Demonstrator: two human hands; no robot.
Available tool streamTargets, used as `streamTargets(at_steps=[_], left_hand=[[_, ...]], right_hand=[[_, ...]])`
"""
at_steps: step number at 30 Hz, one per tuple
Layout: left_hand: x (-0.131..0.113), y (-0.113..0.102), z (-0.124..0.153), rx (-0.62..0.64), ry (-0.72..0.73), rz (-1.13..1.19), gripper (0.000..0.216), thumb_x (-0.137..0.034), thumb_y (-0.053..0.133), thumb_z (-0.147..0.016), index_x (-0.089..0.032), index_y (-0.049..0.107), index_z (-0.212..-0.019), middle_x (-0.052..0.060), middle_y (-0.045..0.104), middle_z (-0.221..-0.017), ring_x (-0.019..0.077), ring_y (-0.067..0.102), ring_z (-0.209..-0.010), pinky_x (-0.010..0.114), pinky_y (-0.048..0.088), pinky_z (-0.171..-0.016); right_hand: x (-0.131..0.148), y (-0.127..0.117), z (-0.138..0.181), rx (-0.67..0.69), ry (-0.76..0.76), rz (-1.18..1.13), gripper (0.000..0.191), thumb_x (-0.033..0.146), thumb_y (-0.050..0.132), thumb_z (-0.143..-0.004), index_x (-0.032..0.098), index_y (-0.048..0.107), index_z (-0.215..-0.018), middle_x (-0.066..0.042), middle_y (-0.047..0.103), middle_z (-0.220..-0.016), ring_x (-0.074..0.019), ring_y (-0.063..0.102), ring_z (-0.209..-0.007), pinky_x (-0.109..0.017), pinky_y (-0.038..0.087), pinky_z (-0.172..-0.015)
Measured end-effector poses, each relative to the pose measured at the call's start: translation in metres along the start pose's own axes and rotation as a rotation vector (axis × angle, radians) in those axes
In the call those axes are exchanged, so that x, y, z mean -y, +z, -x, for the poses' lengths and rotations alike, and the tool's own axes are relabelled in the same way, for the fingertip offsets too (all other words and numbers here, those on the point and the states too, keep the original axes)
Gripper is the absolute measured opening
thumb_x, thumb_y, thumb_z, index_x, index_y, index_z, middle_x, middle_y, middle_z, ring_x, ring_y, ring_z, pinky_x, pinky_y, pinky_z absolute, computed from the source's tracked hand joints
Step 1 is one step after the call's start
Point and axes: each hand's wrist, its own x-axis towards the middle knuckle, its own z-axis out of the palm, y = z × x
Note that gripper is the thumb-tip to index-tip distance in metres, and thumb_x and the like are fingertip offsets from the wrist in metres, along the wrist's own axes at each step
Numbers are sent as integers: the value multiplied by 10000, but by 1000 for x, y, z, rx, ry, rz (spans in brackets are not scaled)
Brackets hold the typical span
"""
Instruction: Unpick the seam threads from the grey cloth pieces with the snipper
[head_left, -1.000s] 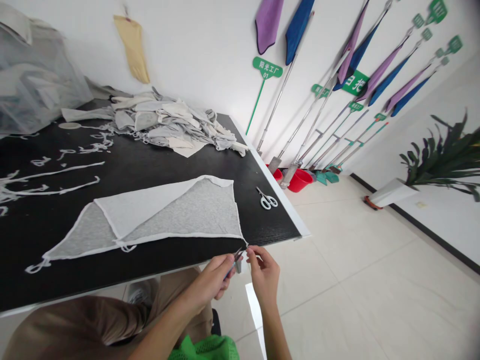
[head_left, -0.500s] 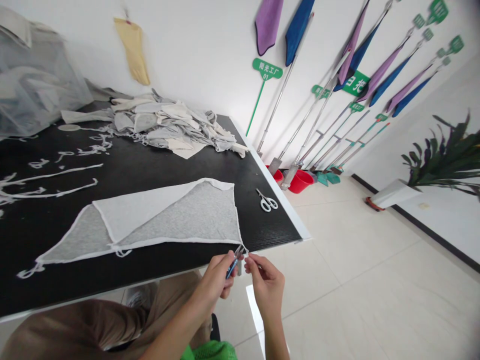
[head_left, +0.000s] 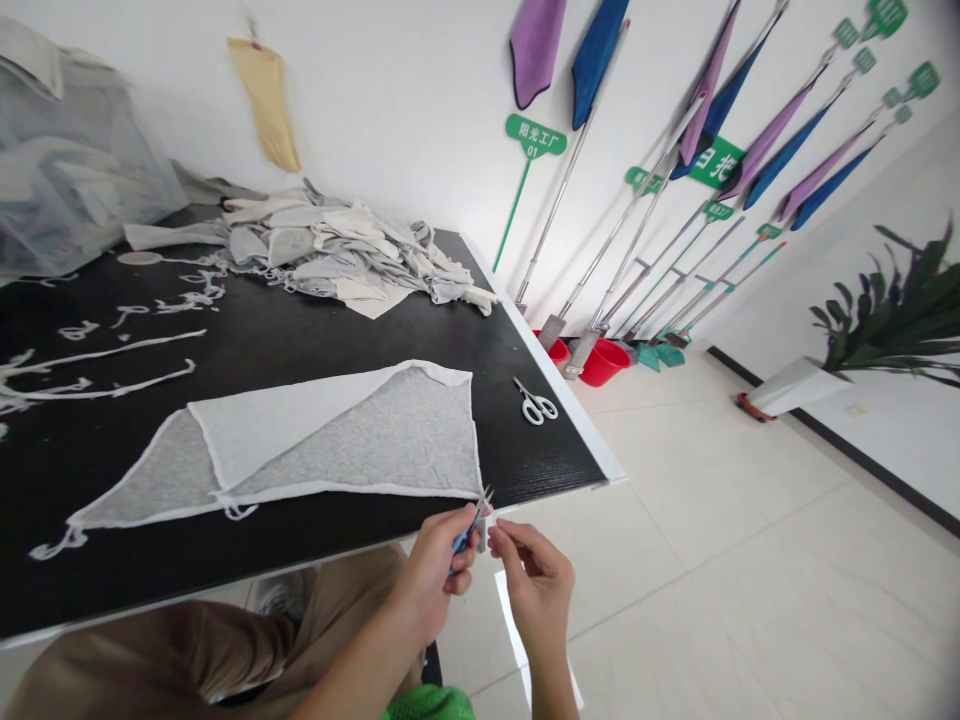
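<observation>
My left hand grips small blue-handled snips, their metal blades pointing up at the near right corner of the fabric. My right hand is closed in a pinch just right of the blades, with a small white bit of thread or trim at its fingertips. The grey and white fabric piece lies flat on the black table, white binding along its edges and one side folded over. Loose white thread tails hang off its left tip. White-handled scissors rest right of the fabric.
A heap of grey and white fabric pieces sits at the back. White trim scraps lie at left, near a translucent bin. Beyond the table's right edge are mops, red buckets and a potted plant.
The white strand that ran from the fabric corner to my right hand no longer shows stretched there. My right hand has dropped slightly. The snips' blades now stand clearer against the table.
</observation>
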Motion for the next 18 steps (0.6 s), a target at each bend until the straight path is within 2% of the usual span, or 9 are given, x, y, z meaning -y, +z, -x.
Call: streamTargets(at_steps=[10, 18], left_hand=[[2, 0, -1, 3, 16, 3, 433, -461, 778, -692, -98, 668, -901, -45, 422, -686, 4, 177, -475, 171, 38, -413], [5, 1, -1, -25, 32, 17, 455, -460, 792, -667, -101, 679, -923, -55, 417, -671, 3, 171, -467, 174, 36, -408]], right_hand=[[-4, 0, 3, 1, 31, -18, 130, 279, 701, -838, 192, 775, -899, -59, 738, -772, -174, 675, -661, -269, 558, -605], [-2, 1, 3, 14, -11, -47, 96, 240, 705, -841, 202, 771, -898, -46, 735, -767, -158, 667, -652, -254, 554, -594]])
